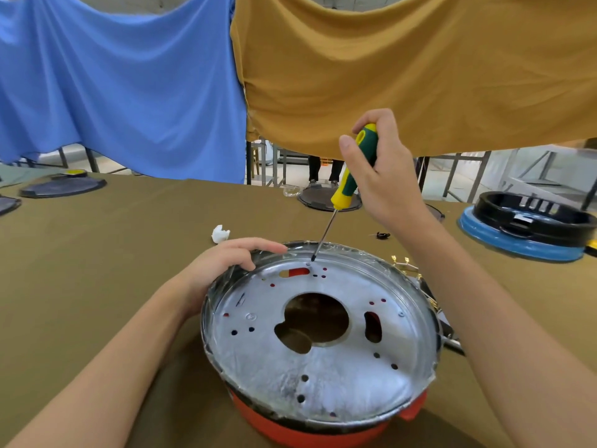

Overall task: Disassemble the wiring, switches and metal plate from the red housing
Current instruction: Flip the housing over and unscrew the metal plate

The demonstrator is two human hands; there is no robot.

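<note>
- Silvery metal plate (323,367) sits in the red housing (310,431) on the table (97,270), near the front edge.
- Screwdriver (352,169) tip meets a far-rim screw (308,263) — keep the shaft square and press down firmly so it doesn't slip.
- Right hand (384,176) is raised, fingers wrapped round the handle.
- Left hand (226,263) steadies the far-left rim — fingers lie extended along it.

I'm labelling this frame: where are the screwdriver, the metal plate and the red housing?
screwdriver (347,185): head view, on the handle.
metal plate (323,376): head view, on its bare near surface.
red housing (290,430): head view, on the near wall.
</note>
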